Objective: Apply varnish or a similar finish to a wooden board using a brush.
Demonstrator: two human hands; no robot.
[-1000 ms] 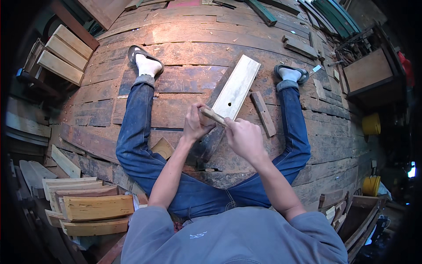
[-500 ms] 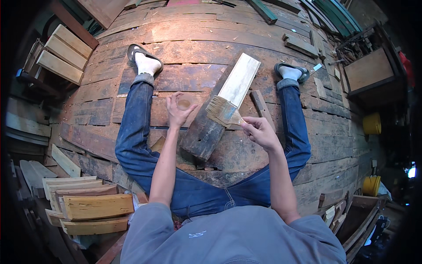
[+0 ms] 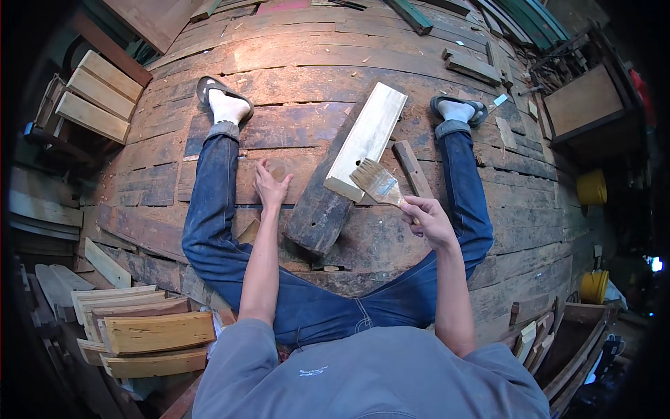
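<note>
Head view, near edge first: grey shirt (image 3: 370, 377) along bottom, blue jeans (image 3: 307, 307), legs spread out on plank floor (image 3: 293, 63). Lower left, stack of pale wood pieces (image 3: 150, 332) beside left hip. Left hand (image 3: 271, 187) w/ fingers spread, empty, hovering over floor between left leg & dark plank (image 3: 322, 209); contact w/ floor can't be told. Right hand (image 3: 429, 220) closed round handle of paintbrush (image 3: 380, 185), bristles pointing up-left, tip at or just over near end of pale board (image 3: 366, 140). Pale board lying lengthwise on top of dark plank, angled away to the right, between the legs. Short narrow wood strip (image 3: 413, 167) just right of board, near right leg. Farther out: feet in white socks & sandals, left foot (image 3: 225, 105) and right foot (image 3: 457, 110). Beyond, slats stacked far left (image 3: 94, 98), open wooden box (image 3: 583, 105) far right, yellow buckets (image 3: 592, 187) along right rim, scrap lumber (image 3: 471, 66) at top.
</note>
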